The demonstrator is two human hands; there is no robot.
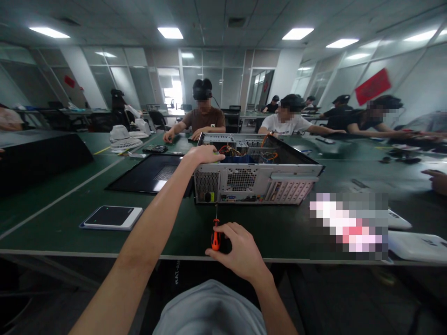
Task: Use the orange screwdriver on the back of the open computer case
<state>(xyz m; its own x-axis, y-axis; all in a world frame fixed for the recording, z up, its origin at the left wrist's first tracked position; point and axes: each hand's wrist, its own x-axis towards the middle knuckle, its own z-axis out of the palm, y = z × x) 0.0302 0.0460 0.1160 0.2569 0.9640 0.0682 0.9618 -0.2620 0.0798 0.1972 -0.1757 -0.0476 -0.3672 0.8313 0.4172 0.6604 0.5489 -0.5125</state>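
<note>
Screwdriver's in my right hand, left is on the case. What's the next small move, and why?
Probably ease the screwdriver forward until its tip meets the rear of the computer case. The right hand holds it pointed there, tip just short, and the left hand rests on the top edge. The exact screw is too small to tell.

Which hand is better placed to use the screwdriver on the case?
Right: the right hand holds the orange screwdriver, tip toward the computer case; the left hand rests on its top edge.
</note>
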